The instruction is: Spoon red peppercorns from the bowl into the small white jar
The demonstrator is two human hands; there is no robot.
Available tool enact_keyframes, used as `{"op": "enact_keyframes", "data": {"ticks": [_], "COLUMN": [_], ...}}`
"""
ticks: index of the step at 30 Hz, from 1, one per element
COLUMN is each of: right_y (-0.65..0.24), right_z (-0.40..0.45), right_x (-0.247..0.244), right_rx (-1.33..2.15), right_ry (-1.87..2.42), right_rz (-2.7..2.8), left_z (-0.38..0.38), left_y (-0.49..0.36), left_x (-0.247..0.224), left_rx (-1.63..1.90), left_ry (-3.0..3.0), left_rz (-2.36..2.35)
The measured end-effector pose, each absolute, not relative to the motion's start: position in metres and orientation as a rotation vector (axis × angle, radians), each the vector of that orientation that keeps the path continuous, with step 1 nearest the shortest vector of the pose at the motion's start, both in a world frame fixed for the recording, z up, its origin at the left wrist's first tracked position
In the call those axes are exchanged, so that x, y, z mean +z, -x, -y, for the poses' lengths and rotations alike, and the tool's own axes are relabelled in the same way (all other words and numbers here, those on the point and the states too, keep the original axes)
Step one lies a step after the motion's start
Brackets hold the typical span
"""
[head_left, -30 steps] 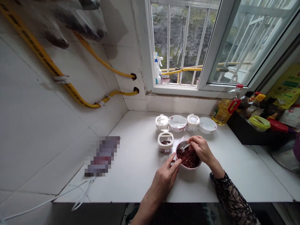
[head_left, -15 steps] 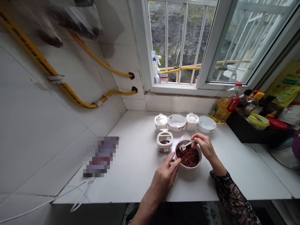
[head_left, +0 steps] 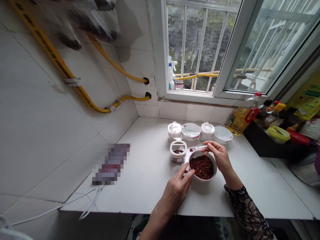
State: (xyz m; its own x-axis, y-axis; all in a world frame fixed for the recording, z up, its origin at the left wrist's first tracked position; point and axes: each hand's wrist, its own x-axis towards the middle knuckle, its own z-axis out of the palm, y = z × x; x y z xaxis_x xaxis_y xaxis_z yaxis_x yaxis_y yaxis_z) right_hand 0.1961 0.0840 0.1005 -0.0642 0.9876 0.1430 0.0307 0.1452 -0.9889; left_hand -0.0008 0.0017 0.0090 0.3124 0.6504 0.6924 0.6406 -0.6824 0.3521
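Observation:
A small white spoon (head_left: 198, 148) is pinched in my right hand (head_left: 218, 154), with a few dark red bits in its scoop. It is above the far rim of a round bowl (head_left: 204, 180), its scoop past the rim towards an open jar. Small dark red pieces resembling Sichuan peppercorns (head_left: 202, 167) fill much of the bowl. My left hand (head_left: 177, 188) holds the bowl's left side, thumb at the rim and fingers against the outer wall. The clear jar (head_left: 178, 158) with a white rim stands just left of the bowl, lid raised, some dark bits inside.
Behind stand two white-lidded jars (head_left: 207, 132) and two white bowls (head_left: 223, 135). An oil bottle (head_left: 238, 120) and a black box (head_left: 257, 141) of condiments occupy the right. A blurred-out item (head_left: 110, 165) with a white cable (head_left: 91, 206) lies left. The counter edge (head_left: 120, 212) runs in front.
My right hand has moved the spoon from over the pieces in the bowl to beyond its far rim, towards the open jar. My left hand stays at the bowl. The view has shifted slightly.

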Motion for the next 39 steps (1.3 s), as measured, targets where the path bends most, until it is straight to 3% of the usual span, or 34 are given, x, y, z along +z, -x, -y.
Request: {"op": "enact_keyframes", "data": {"ticks": [11,18,26,34,39], "right_y": [-0.161,-0.190,-0.204,-0.199,-0.197], "right_z": [-0.070,-0.070,-0.076,-0.080,-0.080], "right_x": [0.099,0.101,0.097,0.089,0.088], "right_rx": [0.344,0.509,0.390,0.898,0.874], "right_ry": [0.878,1.116,1.236,1.272,1.268], "right_rz": [2.098,1.787,1.961,1.646,1.640], "left_z": [-0.001,-0.001,-0.001,0.000,0.000], "left_y": [-0.001,0.000,0.001,0.001,0.001], "left_x": [0.014,0.012,0.013,0.015,0.015], "left_rx": [1.352,1.326,1.349,1.328,1.334], "left_ry": [-2.544,-2.532,-2.544,-2.549,-2.554], "left_rz": [-1.256,-1.245,-1.242,-1.238,-1.241]}}
